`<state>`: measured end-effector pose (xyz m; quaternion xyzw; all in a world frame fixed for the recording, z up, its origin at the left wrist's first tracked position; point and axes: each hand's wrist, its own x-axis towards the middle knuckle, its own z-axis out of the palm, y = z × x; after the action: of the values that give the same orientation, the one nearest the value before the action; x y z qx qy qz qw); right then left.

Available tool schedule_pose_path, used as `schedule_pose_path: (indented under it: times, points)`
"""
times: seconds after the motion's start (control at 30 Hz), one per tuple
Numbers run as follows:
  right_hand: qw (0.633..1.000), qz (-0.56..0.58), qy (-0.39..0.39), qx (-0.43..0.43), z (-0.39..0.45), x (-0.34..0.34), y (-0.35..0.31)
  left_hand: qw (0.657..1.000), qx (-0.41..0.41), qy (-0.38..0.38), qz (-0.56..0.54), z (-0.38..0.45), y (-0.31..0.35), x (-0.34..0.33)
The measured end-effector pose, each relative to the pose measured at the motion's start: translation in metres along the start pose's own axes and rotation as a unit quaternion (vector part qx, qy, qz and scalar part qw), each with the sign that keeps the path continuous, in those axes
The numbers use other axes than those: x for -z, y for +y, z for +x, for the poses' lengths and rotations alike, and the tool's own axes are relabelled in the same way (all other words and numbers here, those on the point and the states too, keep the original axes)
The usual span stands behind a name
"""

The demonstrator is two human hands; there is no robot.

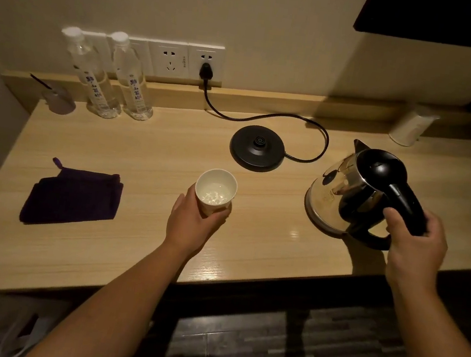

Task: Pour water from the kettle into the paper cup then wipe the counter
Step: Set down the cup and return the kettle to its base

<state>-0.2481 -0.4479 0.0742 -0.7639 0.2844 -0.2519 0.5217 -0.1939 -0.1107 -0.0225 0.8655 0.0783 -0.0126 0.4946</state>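
The left hand is wrapped around the lower part of the paper cup, with the thumb on one side and the fingers curled round the other. The cup stands upright on the counter and has water in it. The right hand is closed tight around the black handle of the kettle. The kettle is shiny metal with a black lid. It sits well off to the right of the cup, and its spout points away from the person, toward the wall. Whether its bottom rests flat on the counter or is lifted a little, I cannot tell. Behind the cup and between the two hands lies the round black kettle base, with nothing on it. Its cord loops back to a plug in the wall socket. To the left of the cup hand, a dark purple cloth lies folded flat on the counter. Farther back on that side, two water bottles stand side by side against the wall. Past the kettle, at the back right, a white cup leans in the dim corner.
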Motion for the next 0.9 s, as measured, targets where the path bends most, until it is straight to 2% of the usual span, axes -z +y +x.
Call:
schedule_pose_path:
  times: [0.1, 0.17, 0.23, 0.3, 0.33, 0.4, 0.47, 0.57, 0.63, 0.73, 0.9]
  points:
    - [0.999, -0.031, -0.028, 0.021, 0.002, 0.005, 0.005, 1.000, 0.001, -0.003, 0.001, 0.000, 0.000, 0.000]
    - [0.996, -0.072, -0.018, 0.044, -0.003, 0.011, 0.005, 1.000, 0.001, -0.004, 0.001, 0.000, 0.001, 0.001]
    - [0.972, -0.136, 0.007, 0.189, -0.012, 0.016, 0.001, 1.000, 0.002, -0.006, -0.002, 0.000, 0.002, 0.002]
    - [0.922, -0.176, -0.009, 0.345, -0.028, 0.009, -0.003, 1.000, 0.002, -0.009, 0.000, 0.000, 0.001, 0.002]
    - [0.910, -0.174, -0.033, 0.373, -0.037, 0.000, -0.004, 1.000, 0.002, -0.012, 0.001, 0.001, 0.000, 0.002]
    - [0.922, -0.162, -0.115, 0.333, -0.056, -0.028, -0.007, 1.000, 0.004, -0.017, -0.003, 0.001, -0.001, 0.002]
    - [0.929, -0.157, -0.229, 0.243, -0.069, -0.063, -0.009, 1.000, 0.005, -0.024, -0.009, 0.000, 0.000, 0.004]
    - [0.899, -0.145, -0.397, 0.115, -0.075, -0.113, -0.002, 0.998, 0.010, -0.051, -0.042, -0.001, 0.005, 0.009]
    - [0.875, -0.120, -0.466, 0.046, -0.078, -0.140, 0.001, 0.994, 0.017, -0.066, -0.086, -0.004, 0.008, 0.016]
    - [0.854, -0.074, -0.514, -0.007, -0.083, -0.166, 0.000, 0.993, 0.039, -0.075, -0.087, -0.007, 0.006, 0.031]
    - [0.848, -0.037, -0.529, -0.005, -0.089, -0.192, -0.012, 0.988, 0.045, -0.096, -0.117, -0.005, 0.005, 0.050]
